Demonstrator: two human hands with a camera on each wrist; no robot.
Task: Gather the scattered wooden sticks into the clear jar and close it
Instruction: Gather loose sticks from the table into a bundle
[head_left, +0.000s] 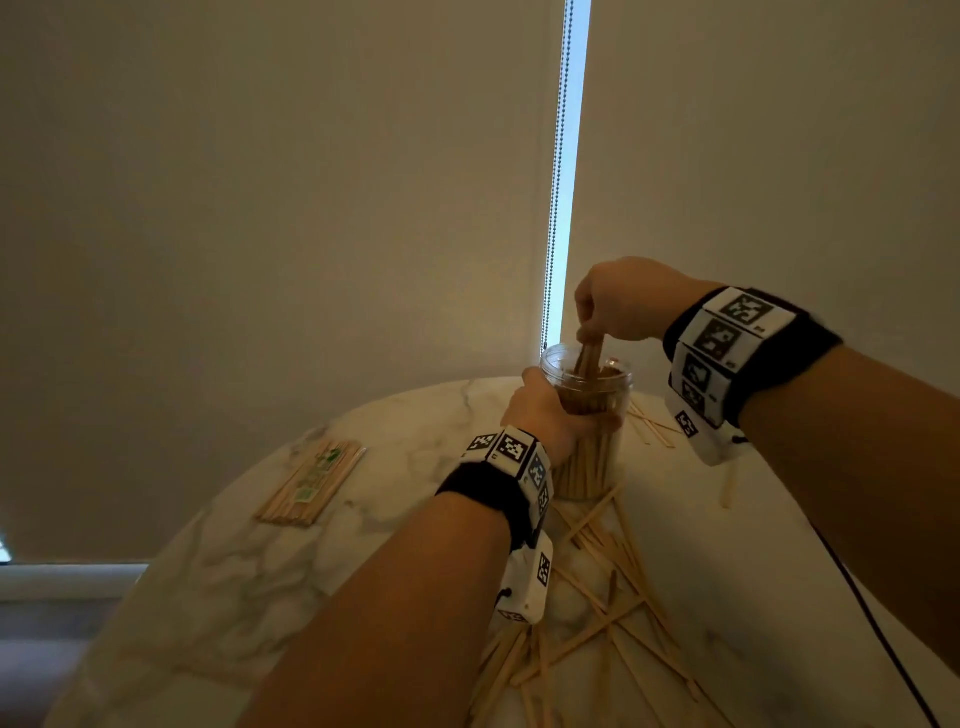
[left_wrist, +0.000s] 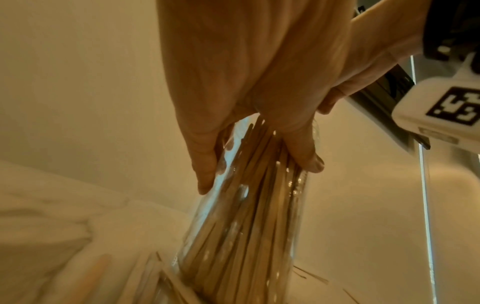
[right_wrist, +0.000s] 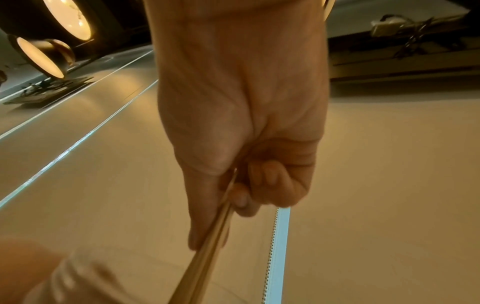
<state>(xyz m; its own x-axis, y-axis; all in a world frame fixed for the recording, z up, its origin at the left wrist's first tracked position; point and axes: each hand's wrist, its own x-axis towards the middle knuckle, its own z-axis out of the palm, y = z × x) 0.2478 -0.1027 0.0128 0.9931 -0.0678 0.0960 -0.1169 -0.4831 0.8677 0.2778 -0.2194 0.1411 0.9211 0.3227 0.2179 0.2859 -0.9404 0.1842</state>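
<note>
While left hand (head_left: 545, 410) steadies jar (head_left: 589, 457), sticks (head_left: 589, 358) in right grip (head_left: 618, 312)

I'm seeing pale tan sticks (head_left: 597, 566) strewn on the white bench (head_left: 249, 551) with its grey marble veining, a clear jar (head_left: 589, 415) packed tan, black wristbands (head_left: 483, 491) carrying black-and-white square markers, and green labels on the bundle (head_left: 311, 480).

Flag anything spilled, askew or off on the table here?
Loose wooden sticks lie crisscrossed on the marble table in front of the clear jar, with a few more to its right. The wrapped bundle at left lies tidy. No lid in view.
</note>
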